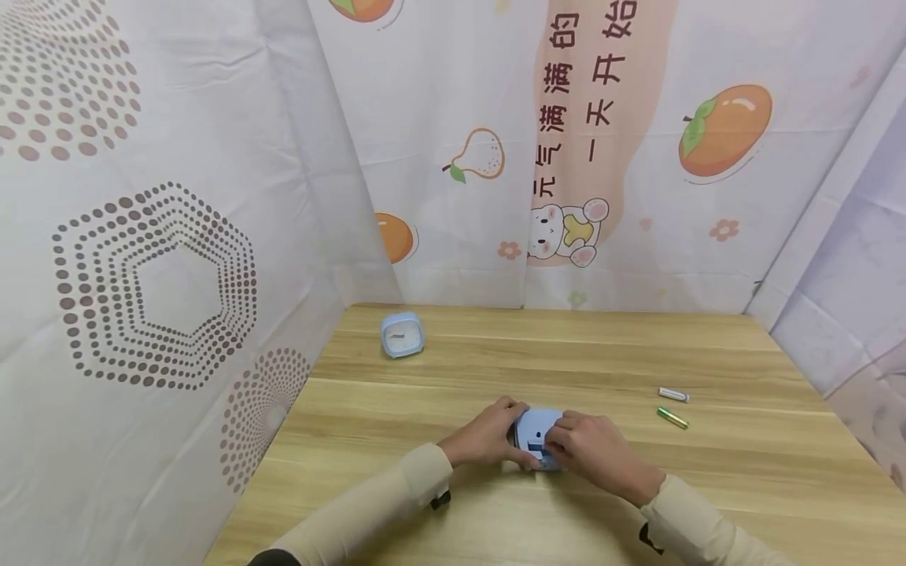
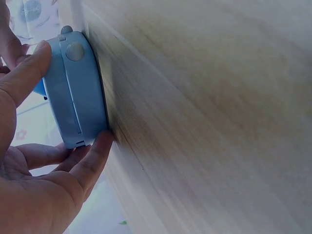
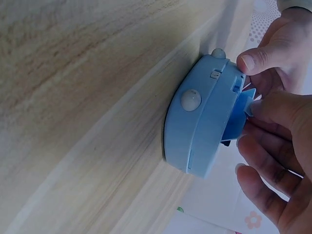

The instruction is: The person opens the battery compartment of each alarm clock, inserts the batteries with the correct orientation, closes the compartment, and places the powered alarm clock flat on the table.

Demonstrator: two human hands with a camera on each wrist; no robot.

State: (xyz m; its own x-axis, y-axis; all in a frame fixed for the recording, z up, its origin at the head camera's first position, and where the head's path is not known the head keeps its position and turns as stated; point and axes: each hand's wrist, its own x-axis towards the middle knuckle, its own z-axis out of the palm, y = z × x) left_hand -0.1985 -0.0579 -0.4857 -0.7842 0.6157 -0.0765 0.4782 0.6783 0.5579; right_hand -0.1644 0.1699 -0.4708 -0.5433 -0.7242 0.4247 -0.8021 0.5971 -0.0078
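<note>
A light blue alarm clock [image 1: 539,419] lies face down on the wooden table, its back turned up. My left hand [image 1: 488,434] grips it from the left side. In the left wrist view, the thumb presses near the back's edge and the fingers bear on the opposite side of the clock [image 2: 80,92]. My right hand [image 1: 600,450] is over the clock's back. Seen from the right wrist, its thumb and fingers pinch a small blue battery cover [image 3: 237,117], which stands tilted up from the back. Two white feet show on the clock's side [image 3: 191,100].
A second light blue clock [image 1: 402,336] stands at the back left of the table, dial showing. To the right lie a white battery [image 1: 673,395] and a green battery [image 1: 672,417]. Printed curtains [image 1: 453,228] hang behind and at both sides of the table [image 1: 736,472].
</note>
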